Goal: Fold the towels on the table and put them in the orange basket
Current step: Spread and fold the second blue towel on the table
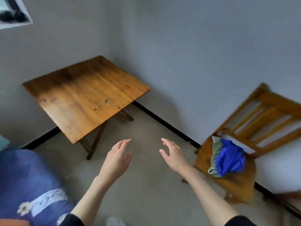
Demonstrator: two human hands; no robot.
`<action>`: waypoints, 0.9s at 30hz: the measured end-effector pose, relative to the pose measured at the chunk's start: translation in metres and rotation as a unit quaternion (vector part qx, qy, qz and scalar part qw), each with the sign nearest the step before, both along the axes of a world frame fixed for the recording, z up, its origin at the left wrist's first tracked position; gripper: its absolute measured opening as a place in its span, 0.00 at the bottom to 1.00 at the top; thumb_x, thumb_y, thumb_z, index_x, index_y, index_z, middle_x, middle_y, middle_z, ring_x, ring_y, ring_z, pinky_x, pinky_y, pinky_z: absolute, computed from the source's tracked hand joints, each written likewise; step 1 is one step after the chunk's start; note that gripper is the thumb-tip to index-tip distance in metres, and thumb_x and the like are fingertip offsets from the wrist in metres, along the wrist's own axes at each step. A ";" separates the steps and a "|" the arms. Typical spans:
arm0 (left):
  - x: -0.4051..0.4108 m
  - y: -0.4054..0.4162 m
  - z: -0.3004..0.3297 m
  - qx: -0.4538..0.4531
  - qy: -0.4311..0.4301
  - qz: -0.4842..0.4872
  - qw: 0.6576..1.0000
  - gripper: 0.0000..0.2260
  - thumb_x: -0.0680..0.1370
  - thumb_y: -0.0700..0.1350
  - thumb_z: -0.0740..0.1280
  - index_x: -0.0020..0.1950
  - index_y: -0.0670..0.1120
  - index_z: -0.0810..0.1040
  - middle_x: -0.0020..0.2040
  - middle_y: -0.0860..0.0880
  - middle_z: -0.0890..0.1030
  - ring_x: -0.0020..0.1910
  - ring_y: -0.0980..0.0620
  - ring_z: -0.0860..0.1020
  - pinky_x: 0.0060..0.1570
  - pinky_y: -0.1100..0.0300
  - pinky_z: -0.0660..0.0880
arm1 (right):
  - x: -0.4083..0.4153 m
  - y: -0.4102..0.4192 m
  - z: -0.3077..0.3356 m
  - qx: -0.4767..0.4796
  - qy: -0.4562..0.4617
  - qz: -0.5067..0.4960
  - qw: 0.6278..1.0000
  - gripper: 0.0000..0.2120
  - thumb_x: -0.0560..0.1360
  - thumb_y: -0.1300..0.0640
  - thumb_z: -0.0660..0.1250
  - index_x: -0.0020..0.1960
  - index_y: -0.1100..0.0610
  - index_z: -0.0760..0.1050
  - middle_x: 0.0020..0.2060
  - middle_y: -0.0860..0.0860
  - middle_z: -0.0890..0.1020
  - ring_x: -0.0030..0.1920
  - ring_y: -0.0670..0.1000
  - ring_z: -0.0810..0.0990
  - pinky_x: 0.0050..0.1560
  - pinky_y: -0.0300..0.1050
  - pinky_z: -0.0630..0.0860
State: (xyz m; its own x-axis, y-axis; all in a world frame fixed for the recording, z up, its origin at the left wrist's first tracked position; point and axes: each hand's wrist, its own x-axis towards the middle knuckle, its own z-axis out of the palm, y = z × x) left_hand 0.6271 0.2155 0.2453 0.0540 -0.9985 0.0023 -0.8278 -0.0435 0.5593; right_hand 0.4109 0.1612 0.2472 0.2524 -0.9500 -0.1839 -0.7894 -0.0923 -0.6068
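Both hands hanging empty over floor, fingers relaxed and spread: left hand, right hand. Towels lying bunched on chair, rightward of right hand, which is nearer. Table sitting bare, forward-left.

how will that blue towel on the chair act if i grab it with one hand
The blue towel lies crumpled on the wooden chair, so it is probably floppy and will drape. It looks light. It overlaps a green cloth, which may drag along.
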 end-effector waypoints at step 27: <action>-0.401 -0.161 -0.125 0.231 -0.016 -0.324 0.917 0.15 0.80 0.47 0.59 0.67 0.46 0.70 0.64 0.47 0.74 0.63 0.48 0.73 0.60 0.59 0.67 | -0.405 -0.025 -0.088 0.126 0.095 -0.251 0.955 0.21 0.80 0.51 0.57 0.71 0.52 0.63 0.66 0.50 0.72 0.65 0.50 0.71 0.60 0.44 0.70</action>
State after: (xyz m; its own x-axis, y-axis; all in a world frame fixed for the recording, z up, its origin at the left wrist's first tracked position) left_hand 0.2263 0.0541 0.1207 -0.5441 -0.7153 -0.4386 -0.7790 0.2365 0.5807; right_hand 0.0060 0.1363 0.1592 -0.2842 -0.8623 -0.4191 -0.7944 0.4565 -0.4006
